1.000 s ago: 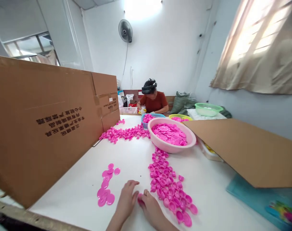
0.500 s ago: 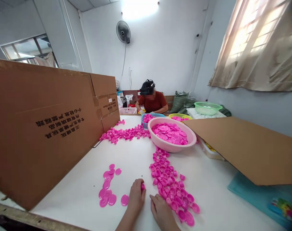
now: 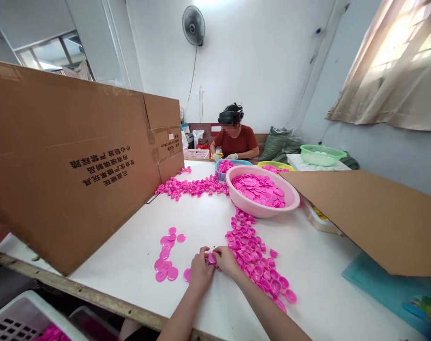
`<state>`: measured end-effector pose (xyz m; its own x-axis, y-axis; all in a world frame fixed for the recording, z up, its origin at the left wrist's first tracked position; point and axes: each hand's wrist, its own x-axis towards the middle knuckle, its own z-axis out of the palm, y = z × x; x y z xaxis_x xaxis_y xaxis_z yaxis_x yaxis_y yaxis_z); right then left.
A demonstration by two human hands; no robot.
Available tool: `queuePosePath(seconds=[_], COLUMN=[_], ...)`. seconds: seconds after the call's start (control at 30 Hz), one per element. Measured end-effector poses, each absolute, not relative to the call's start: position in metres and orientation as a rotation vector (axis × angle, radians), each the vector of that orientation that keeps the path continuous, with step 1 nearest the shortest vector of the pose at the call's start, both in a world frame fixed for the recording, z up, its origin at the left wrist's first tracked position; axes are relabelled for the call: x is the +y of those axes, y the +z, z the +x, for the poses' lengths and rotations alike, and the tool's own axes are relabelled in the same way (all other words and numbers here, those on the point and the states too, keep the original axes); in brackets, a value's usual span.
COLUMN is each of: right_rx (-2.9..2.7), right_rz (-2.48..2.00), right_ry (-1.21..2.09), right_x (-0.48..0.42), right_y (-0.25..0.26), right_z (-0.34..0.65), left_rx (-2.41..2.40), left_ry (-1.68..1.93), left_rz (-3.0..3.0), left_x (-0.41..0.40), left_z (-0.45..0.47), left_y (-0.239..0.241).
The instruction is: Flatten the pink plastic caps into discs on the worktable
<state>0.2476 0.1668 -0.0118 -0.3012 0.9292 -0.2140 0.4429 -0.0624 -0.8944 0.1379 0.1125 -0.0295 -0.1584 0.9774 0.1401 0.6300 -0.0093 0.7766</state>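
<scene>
My left hand (image 3: 201, 271) is closed around a small round pink plastic piece (image 3: 211, 258), held low over the white table (image 3: 130, 255). The fingertips of my right hand (image 3: 226, 260) pinch the same piece from the other side. Fingers hide much of it, so I cannot tell whether it is a cup, a disc or both together. To the left lie several flat pink discs (image 3: 164, 254), and one more disc (image 3: 187, 274) sits beside my left hand. A long heap of small pink cups (image 3: 259, 270) runs along the right of my hands.
A pink basin (image 3: 263, 211) full of discs stands beyond the cups, with a blue basket (image 3: 221, 176) behind. A big cardboard box (image 3: 76, 156) walls the left side; a cardboard flap (image 3: 371, 213) juts in at right. A co-worker (image 3: 238, 139) sits at the far end.
My right hand has moved from the table up to my left hand and now grips the pink piece too. The view has shifted, showing a white crate below the table edge.
</scene>
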Motion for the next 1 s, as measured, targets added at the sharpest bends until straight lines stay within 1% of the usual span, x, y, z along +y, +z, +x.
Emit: queuePosePath(seconds=[0.07,0.17,0.3,0.5,0.57,0.63,0.73,0.8,0.9,1.0], right_rx=[-1.845,-1.885,-1.836,-1.723,-1.693,-1.665,-1.583,-1.505,-1.544,-1.796], right_rz=[-1.510,-1.548,-1.577,-1.577,-1.543,-1.503,-1.489,-1.509,-1.485,-1.536], right_ry=[1.307,1.365,1.472,1.500,1.509,1.537,1.613,1.730,1.935,1.965], right_x=[0.171,0.176,0.178,0.169,0.164,0.159,0.155,0.157,0.167,0.181], right_y=[-0.013,-0.013,-0.011,-0.017,-0.022,-0.026,-0.029,-0.027,-0.018,-0.008], right_z=[0.246,0.246,0.246,0.246,0.245,0.244,0.242,0.244,0.249,0.253], left_rx=[1.774,1.750,1.700,1.554,1.659,1.861,2.209,2.356,2.405,2.400], left_ry=[1.038,1.043,1.053,1.050,1.009,0.942,0.772,0.646,0.569,0.576], left_rz=[1.646,1.630,1.626,1.598,1.489,1.399,1.464,1.549,1.608,1.623], left_x=[0.112,0.113,0.112,0.111,0.119,0.129,0.143,0.146,0.145,0.142], left_z=[0.138,0.138,0.137,0.132,0.131,0.133,0.139,0.144,0.149,0.150], left_y=[-0.029,-0.026,-0.021,-0.014,-0.011,-0.009,-0.007,-0.009,-0.013,-0.016])
